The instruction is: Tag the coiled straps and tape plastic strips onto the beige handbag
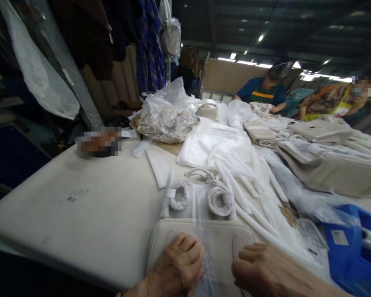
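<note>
A cream handbag [216,231] lies flat at the table's near edge, with a stitched handle tab on each side. Down its middle runs a strip of clear plastic film [207,264]. My left hand [185,255] is closed, its curled fingers gripping the film over the bag. My right hand [259,262] is a loose fist at the bag's right handle tab; whatever its fingers hold is hidden, and motion blurs it a little. Just beyond the bag lie two wrapped, coiled straps [221,200], each bound with a white band.
White foam tubes [250,214] and a stack of white plastic sheets [216,142] spread beyond the straps. A bulging clear plastic bag [167,115] stands behind. At right are a blue bin [346,247] and piled cream bags [327,165]. Two people work across the table.
</note>
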Available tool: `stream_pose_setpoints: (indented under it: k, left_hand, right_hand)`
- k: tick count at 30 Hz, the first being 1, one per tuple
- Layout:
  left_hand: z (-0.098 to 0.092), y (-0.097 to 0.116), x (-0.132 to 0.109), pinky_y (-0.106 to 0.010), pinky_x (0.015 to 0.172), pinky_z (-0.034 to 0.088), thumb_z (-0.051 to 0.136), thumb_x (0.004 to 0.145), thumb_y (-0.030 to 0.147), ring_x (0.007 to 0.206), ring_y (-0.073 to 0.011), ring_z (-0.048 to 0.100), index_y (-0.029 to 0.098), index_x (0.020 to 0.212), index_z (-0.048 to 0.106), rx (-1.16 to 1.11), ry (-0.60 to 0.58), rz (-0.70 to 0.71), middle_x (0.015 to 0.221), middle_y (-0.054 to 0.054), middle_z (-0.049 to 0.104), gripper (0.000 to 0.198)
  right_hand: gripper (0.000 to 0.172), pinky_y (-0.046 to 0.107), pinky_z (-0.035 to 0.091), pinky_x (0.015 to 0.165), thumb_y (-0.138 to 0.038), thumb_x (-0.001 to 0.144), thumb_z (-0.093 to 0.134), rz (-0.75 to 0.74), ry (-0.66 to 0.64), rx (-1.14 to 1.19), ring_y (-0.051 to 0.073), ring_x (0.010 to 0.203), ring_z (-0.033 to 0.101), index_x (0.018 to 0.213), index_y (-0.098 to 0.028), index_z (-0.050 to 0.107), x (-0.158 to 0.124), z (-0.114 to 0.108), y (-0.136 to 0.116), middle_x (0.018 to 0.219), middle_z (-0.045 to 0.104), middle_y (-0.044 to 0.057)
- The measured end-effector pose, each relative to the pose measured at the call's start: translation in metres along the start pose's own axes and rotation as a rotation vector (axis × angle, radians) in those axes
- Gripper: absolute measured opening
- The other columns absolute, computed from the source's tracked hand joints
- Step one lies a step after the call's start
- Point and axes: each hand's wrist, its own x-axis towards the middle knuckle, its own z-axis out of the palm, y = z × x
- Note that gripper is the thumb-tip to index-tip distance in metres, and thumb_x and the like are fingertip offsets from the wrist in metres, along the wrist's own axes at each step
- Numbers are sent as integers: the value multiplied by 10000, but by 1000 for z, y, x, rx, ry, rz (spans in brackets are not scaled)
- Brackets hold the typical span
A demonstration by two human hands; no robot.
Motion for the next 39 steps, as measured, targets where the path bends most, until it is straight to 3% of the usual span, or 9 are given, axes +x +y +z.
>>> stream_pose_setpoints:
  k: [5,14,19,21,25,27,30,34,39]
  left_hand:
    - [10,-2,-1,-322,771,439,626,804,224,876,-176,536,135,889,609,38,22,45,896,-28,629,124]
    - [23,-5,-6,-337,870,382,648,786,304,905,-198,538,161,787,640,102,191,56,933,-28,646,143]
    - [20,-5,-5,-337,848,391,715,720,309,882,-201,542,163,778,633,89,169,66,915,-29,645,177]
    - [18,-5,-4,-333,823,403,710,721,291,864,-197,544,160,775,628,92,161,64,916,-31,644,164]
    - [18,-4,-4,-337,811,434,665,755,264,865,-196,559,155,779,625,93,171,78,911,-37,644,118]
    - [19,-3,-6,-348,874,443,649,766,228,906,-202,572,144,787,628,98,198,82,890,-46,643,89]
    - [15,-3,-6,-348,954,442,557,795,129,867,-181,595,129,715,608,69,278,94,772,-51,624,95]
    - [6,-4,-1,-288,889,479,382,851,77,829,-162,606,90,813,631,119,331,74,762,-73,643,252]
    - [7,-9,-3,-261,852,454,327,920,104,872,-143,614,176,883,667,214,300,142,875,-5,706,349]
  right_hand:
    - [174,305,375,612,-49,788,469,-90,-107,-313,182,667,589,800,-188,574,67,-7,14,735,632,30]
    - [106,286,235,465,-90,790,599,-85,-150,-425,192,601,632,729,-169,633,112,-2,23,656,677,35]
    - [228,275,261,453,-213,750,719,91,14,-453,218,577,622,892,-82,598,124,-18,33,656,671,90]
    - [80,279,332,516,-158,837,606,106,96,-465,200,630,609,892,-106,579,116,-19,35,697,657,79]
    - [283,306,401,627,-95,920,349,-15,409,-308,183,704,550,786,-177,585,79,12,28,750,619,51]
    - [362,326,426,757,-113,946,258,-129,507,-275,189,860,566,964,-170,615,60,39,23,922,661,60]
    - [432,402,245,1059,-187,976,200,-235,616,-504,213,1138,494,1155,-128,589,45,73,19,1180,634,66]
    - [380,484,30,1154,-215,980,279,-228,731,-630,211,1124,529,1102,-172,636,41,99,16,1163,660,0]
    - [291,214,417,1006,-227,954,406,-97,838,-373,99,885,657,964,-319,682,30,131,12,939,725,-123]
